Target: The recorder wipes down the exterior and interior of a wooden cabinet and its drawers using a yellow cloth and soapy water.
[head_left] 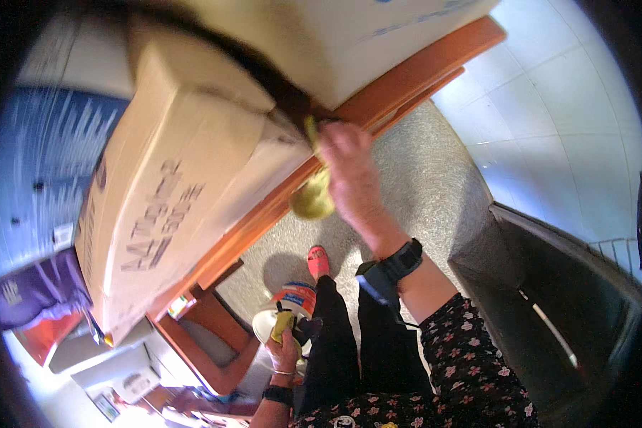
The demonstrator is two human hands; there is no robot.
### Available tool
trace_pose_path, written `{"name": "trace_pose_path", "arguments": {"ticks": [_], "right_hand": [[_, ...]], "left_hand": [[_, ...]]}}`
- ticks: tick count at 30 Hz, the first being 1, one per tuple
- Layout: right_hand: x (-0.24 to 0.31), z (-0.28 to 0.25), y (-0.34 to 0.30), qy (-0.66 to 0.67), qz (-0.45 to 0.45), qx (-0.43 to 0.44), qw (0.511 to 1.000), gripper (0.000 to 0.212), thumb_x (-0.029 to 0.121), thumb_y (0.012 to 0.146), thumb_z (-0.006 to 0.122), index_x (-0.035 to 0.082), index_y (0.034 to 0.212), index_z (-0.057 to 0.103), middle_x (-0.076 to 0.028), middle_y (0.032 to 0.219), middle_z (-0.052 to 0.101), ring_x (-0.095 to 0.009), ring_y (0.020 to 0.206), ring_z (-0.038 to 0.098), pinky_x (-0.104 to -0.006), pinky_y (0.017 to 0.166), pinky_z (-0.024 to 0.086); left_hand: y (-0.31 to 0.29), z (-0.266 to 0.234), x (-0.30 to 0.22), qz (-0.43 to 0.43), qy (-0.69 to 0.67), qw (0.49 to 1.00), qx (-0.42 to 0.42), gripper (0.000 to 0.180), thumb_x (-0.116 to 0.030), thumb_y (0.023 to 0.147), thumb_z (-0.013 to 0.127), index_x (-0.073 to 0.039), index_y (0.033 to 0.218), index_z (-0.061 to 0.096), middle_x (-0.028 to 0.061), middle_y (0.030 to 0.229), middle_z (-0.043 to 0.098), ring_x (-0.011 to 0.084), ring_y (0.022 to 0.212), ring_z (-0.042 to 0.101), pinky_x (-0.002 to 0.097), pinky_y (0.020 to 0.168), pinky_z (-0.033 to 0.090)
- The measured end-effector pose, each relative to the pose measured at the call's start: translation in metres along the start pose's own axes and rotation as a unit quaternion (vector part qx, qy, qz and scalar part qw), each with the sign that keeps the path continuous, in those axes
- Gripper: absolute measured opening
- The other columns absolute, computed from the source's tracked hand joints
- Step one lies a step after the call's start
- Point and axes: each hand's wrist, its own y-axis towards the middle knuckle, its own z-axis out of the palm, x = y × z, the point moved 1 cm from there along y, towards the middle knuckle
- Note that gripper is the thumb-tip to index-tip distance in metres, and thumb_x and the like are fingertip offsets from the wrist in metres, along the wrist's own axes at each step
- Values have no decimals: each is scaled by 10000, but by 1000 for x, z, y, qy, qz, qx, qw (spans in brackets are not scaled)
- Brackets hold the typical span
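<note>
My right hand, a little blurred, is closed on a yellow cloth at the wooden edge of the furniture. Part of the cloth hangs down below the edge. Right beside it stands a large brown cardboard box, with a dark strip running past its far corner toward my fingers. Lower down, my left hand grips a crumpled yellowish-green cloth. A small black object shows next to that hand; what it is I cannot make out. Behind it is a white bucket with a red and blue label.
Blue plastic-wrapped goods and a purple package lie left of the box. A wooden stool-like frame stands at lower left. Along the right side are a white tiled wall and a dark bin-like recess. My foot in a red sandal is on the speckled floor.
</note>
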Motion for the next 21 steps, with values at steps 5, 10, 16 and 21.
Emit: {"name": "trace_pose_path", "arguments": {"ticks": [5,10,16,21], "right_hand": [[-9,-9,-4,-61,32,-94,993,446,-103,743,506,-7,1178,516,-169,1188,475,-357,1114,411,-437,938,394],[25,18,-20,-98,22,-61,993,442,-100,744,523,-35,1180,491,-190,1215,444,-375,1116,386,-467,944,363],[70,59,-41,-142,67,-121,980,545,-81,696,583,-133,1201,386,-312,1196,374,-422,1010,389,-482,847,356],[148,104,-69,-153,34,-85,984,554,3,771,588,-113,1247,329,-287,1164,385,-401,970,413,-463,827,361]], "left_hand": [[-23,2,11,-48,-10,999,14,280,-187,873,526,27,1011,642,148,829,672,206,778,648,339,681,495],[-35,11,48,-32,-85,995,-35,254,-193,864,555,44,908,636,141,694,642,186,646,622,346,589,479],[-52,0,71,-45,-140,987,-71,250,-181,860,554,43,925,643,139,708,647,180,657,625,338,593,480],[-78,-25,115,-117,-217,959,-141,257,-164,870,549,37,996,646,93,790,667,131,717,607,300,630,485]]}}
